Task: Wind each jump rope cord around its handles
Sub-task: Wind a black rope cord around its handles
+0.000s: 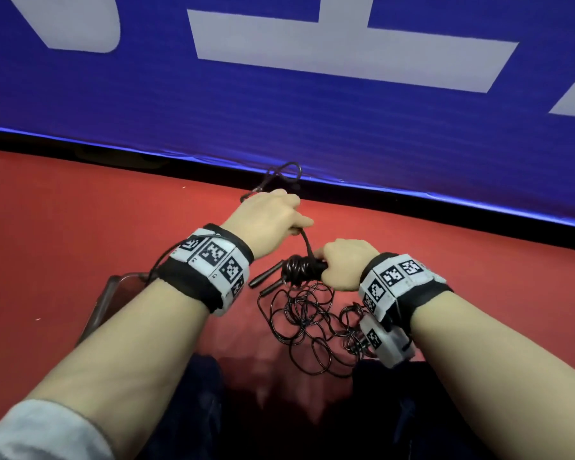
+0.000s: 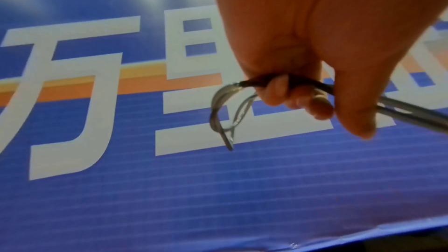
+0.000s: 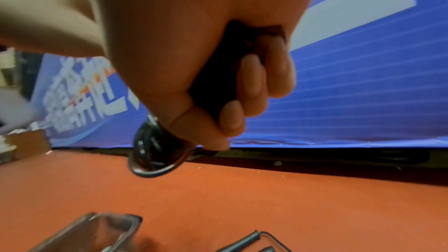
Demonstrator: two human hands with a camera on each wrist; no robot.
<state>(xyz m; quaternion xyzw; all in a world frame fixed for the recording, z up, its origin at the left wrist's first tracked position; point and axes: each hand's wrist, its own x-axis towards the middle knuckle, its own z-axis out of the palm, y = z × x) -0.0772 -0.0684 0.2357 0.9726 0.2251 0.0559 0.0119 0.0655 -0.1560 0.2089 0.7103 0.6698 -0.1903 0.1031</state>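
Black, glossy cord is already bunched in several turns around the handles (image 1: pixel 307 268) that the right hand (image 1: pixel 341 265) clamps in a closed fist, low over the red floor (image 1: pixel 80 210). The left hand (image 1: pixel 273 215) is raised just beyond it, fingers curled tight on the free cord (image 1: pixel 304 242), whose tail loops out past the knuckles toward the blue banner (image 1: pixel 279 94). To finish this wrap well, the left hand should probably keep the cord taut and lay each turn beside the last, while the right holds the handles steady and parallel so the coil cannot slip off the end. A second rope (image 1: pixel 312 327) lies loose in tangled loops on the floor beneath, its handles (image 1: pixel 268 277) just left of the coil; the live cord should stay clear of it. The left-wrist view is blurred, so how much tail remains is hard to judge.
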